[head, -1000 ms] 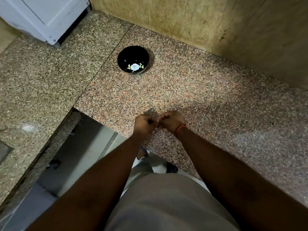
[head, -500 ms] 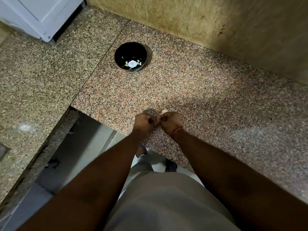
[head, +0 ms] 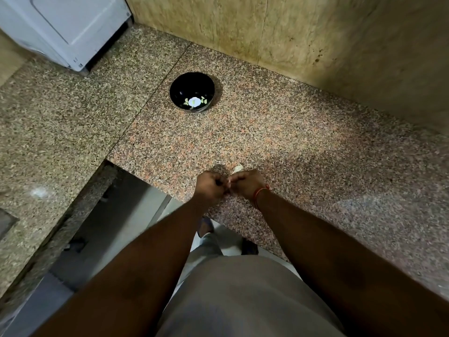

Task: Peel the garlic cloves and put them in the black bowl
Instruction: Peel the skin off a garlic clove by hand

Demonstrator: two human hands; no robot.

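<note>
A black bowl (head: 192, 92) stands on the granite counter (head: 291, 147) near the back, with several pale peeled garlic cloves (head: 194, 101) at its bottom. My left hand (head: 210, 188) and my right hand (head: 246, 183) meet knuckle to knuckle near the counter's front edge, fingers curled, pinching a small garlic clove between them that is mostly hidden. A pale garlic piece (head: 237, 168) shows just beyond my right hand's knuckles. A red thread circles my right wrist.
A white appliance (head: 65, 27) sits at the back left. A tiled wall (head: 303, 35) runs behind the counter. The counter is L-shaped, with an open gap to the floor (head: 116, 215) at my left.
Both hands stay together at the same spot with small finger movements. The pale garlic piece beyond my right hand has come into sight. The camera has shifted slightly.
</note>
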